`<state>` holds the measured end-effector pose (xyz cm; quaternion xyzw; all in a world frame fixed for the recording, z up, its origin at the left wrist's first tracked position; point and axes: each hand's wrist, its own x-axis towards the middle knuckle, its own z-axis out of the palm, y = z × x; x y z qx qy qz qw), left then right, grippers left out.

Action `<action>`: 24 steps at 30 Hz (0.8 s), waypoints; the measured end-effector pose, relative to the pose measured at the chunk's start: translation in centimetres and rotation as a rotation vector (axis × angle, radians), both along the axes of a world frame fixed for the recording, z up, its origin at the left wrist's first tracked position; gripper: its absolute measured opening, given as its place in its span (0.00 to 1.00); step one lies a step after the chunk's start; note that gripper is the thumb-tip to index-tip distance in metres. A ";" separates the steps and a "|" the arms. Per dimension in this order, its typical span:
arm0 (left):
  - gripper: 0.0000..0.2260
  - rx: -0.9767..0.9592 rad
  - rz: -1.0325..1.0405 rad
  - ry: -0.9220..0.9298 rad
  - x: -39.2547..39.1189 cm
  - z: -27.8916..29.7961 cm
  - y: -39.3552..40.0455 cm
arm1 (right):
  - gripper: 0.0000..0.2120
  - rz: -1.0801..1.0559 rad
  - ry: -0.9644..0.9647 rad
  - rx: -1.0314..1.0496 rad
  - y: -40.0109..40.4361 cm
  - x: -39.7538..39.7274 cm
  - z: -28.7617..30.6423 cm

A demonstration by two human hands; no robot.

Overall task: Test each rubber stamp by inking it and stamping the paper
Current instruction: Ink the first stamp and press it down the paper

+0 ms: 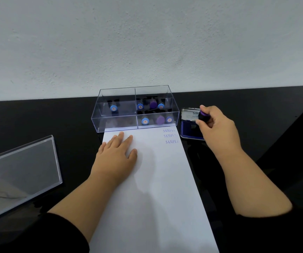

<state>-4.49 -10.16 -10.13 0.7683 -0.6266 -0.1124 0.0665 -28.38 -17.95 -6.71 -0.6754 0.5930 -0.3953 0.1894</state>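
A pale plastered wall stands behind the glossy black desk point(37, 121) where I work. My left hand point(117, 156) lies flat with straight fingers on the white paper point(161, 189), pressing it so that it does not slide. My right hand point(214, 125) grips a purple-topped stamp point(203, 115) with curled fingers, holding it just above the open ink pad point(190, 130), which lies beside the right edge of the paper. I judge this is the inking step. Three blue "SAMPLE" prints point(170, 136) are already near the top right corner of the sheet. The other stamps wait in the clear divided box point(134, 108) behind the paper; its lid point(19, 178) lies at my left. Next I must press the stamp evenly on the pad, then carry it to a free place below the prints.
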 end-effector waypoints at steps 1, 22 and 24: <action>0.24 0.001 -0.002 -0.002 0.0 0.0 0.0 | 0.17 -0.001 0.024 -0.004 0.0 0.1 0.0; 0.25 0.111 -0.054 -0.035 -1.4 0.7 1.2 | 0.15 0.022 0.237 0.068 1.7 -0.7 0.8; 0.25 0.085 -0.051 -0.055 -1.3 0.4 1.4 | 0.15 0.020 0.241 0.063 1.8 -0.6 0.7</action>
